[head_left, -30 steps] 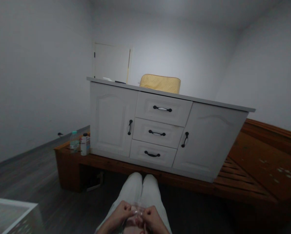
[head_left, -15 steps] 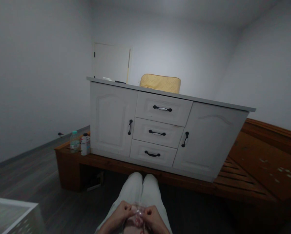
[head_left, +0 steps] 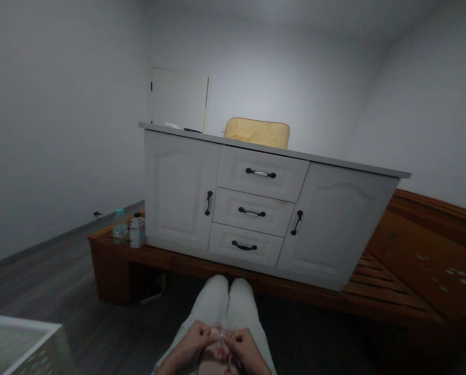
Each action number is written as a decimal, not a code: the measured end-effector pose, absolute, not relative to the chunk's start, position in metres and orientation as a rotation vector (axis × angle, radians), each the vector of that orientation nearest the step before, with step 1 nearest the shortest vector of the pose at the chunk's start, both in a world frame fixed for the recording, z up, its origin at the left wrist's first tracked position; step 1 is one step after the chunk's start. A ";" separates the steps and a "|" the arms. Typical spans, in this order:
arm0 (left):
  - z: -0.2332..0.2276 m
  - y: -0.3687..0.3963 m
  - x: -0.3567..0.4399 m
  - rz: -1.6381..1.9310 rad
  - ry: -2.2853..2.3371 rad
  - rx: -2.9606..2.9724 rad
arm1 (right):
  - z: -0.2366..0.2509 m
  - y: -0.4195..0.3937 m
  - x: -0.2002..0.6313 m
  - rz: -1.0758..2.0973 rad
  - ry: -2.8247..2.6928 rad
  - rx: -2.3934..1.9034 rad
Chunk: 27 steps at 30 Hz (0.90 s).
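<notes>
At the bottom centre, above my lap in pale trousers, my left hand [head_left: 191, 344] and my right hand [head_left: 245, 350] are held close together. Both pinch the top of a small clear plastic bag [head_left: 218, 350] with pinkish-red contents. The fingers of each hand are curled on the bag's upper edge. Its lower part runs out of the frame, so what it contains is unclear.
A white cabinet [head_left: 256, 208] with two doors and three drawers stands on a low wooden bed frame [head_left: 397, 281] ahead of my knees. A water bottle [head_left: 119, 226] and a small carton [head_left: 137, 230] stand at its left end. A yellow bag [head_left: 257, 132] lies on top. A white-edged surface [head_left: 17, 338] is at lower left.
Both hands stay on the clear bag, with small finger movements at its top edge. The view has shifted slightly downward; nothing else has moved.
</notes>
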<state>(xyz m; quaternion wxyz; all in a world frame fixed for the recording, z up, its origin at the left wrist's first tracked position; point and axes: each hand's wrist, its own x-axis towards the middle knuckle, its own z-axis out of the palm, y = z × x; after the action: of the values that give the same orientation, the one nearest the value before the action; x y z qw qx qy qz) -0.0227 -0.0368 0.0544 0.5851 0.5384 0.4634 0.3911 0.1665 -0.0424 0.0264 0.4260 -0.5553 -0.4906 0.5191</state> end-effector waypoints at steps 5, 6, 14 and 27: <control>0.052 -0.036 -0.019 0.982 1.069 1.135 | 0.032 -0.039 0.162 1.226 -1.302 -1.393; 0.051 -0.036 -0.020 1.004 1.067 1.108 | 0.035 -0.040 0.162 1.219 -1.315 -1.388; 0.047 -0.031 -0.030 1.063 0.980 0.943 | 0.091 -0.048 0.189 0.919 -1.598 -1.732; 0.050 -0.017 -0.027 1.184 0.936 0.652 | 0.070 -0.106 0.155 0.950 -2.340 -1.407</control>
<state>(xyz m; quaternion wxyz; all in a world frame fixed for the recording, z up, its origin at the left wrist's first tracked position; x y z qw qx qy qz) -0.0272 -0.0175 0.0503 0.6807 0.2907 0.4169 0.5275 0.1547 -0.1061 0.0701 0.1248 -0.4828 -0.8031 0.3261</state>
